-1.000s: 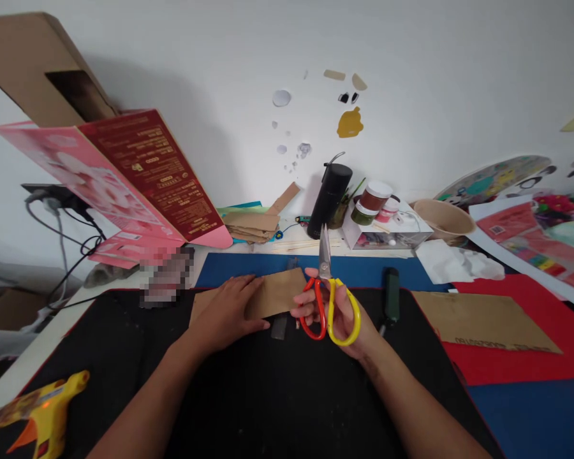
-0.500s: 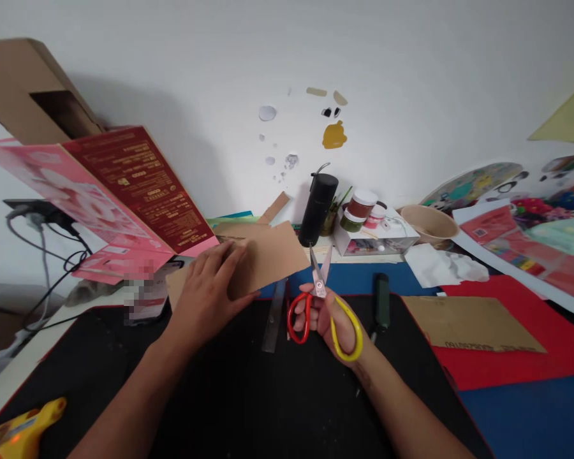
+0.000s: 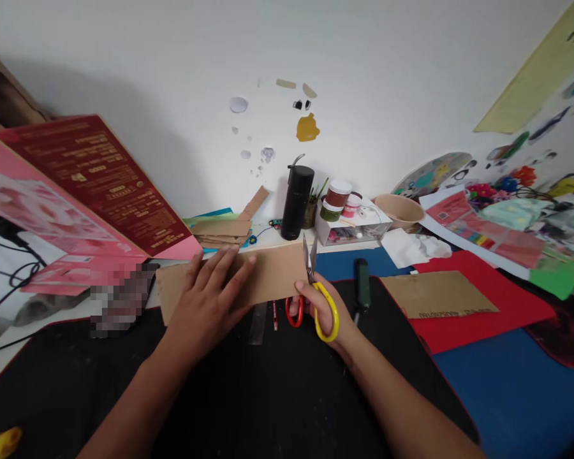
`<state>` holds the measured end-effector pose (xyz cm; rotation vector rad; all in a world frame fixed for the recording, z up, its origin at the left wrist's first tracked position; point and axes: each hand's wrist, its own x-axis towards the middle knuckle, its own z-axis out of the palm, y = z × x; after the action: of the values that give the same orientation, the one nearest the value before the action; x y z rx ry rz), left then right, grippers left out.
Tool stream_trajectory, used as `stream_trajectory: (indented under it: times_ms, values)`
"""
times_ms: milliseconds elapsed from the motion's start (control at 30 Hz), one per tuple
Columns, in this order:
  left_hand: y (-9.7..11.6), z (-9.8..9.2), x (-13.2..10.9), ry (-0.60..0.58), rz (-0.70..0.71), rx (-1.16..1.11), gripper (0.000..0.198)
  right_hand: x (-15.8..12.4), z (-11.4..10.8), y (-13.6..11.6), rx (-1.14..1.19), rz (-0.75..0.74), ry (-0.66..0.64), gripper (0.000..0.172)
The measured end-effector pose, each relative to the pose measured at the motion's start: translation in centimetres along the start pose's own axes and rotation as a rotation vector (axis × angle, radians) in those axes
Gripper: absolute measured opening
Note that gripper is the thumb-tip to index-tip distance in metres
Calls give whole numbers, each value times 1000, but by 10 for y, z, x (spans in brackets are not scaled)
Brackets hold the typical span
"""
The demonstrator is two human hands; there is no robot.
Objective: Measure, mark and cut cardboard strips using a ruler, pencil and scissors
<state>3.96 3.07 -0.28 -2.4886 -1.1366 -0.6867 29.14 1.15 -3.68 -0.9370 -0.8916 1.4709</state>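
Head view, workbench with craft materials.

Left hand (image 3: 209,298): fingers spread flat over the face of a brown cardboard strip (image 3: 272,275), gripping it and holding it up off the black mat (image 3: 249,401).

Right hand (image 3: 326,313): closed through the handles of the scissors (image 3: 312,290), one handle red and one yellow; blades point upward and meet the right end of the cardboard strip. Whether the blades are parted cannot be told.

Clear ruler (image 3: 257,323): lies on the mat just below the strip, with a red pen (image 3: 274,315) beside it.

Dark green knife (image 3: 361,290): on the mat, right of the scissors.

Cardboard sheet (image 3: 437,294): flat on red paper (image 3: 502,306), well right of the hands.

Black bottle (image 3: 296,203): upright at the wall, next to paint jars (image 3: 338,194) on a clear box.

Pink box (image 3: 76,191): tilted at left.
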Motion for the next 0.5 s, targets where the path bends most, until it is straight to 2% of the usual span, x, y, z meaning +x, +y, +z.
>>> stream_trajectory:
  times_ms: [67, 133, 200, 233, 267, 333, 400, 433, 500]
  values:
    - [3, -3, -1, 67, 4, -23, 87, -1, 2, 0, 3, -21, 15, 42]
    - [7, -7, -4, 189, -24, -50, 79, 0, 2, -1, 23, -46, 37, 40]
    - [13, -12, -7, 281, -75, -140, 54, 1, 1, -1, 62, -61, 67, 39]
    - [16, -13, -7, 270, -98, -235, 36, 2, 1, -1, 85, -63, 80, 38]
    - [19, -13, -7, 211, -118, -367, 24, 2, 0, -1, 108, -65, 91, 38]
    - [24, -10, -5, -8, -209, -726, 30, 4, -1, 0, 143, -64, 109, 38]
    - [26, -4, -1, -194, -375, -1061, 33, 4, -1, 2, 167, -52, 121, 41]
    - [26, 1, 1, -225, -434, -1154, 34, 4, 0, 2, 176, -43, 122, 42]
    - [24, 11, 2, -206, -519, -1260, 42, 3, 3, 3, 185, -25, 111, 44]
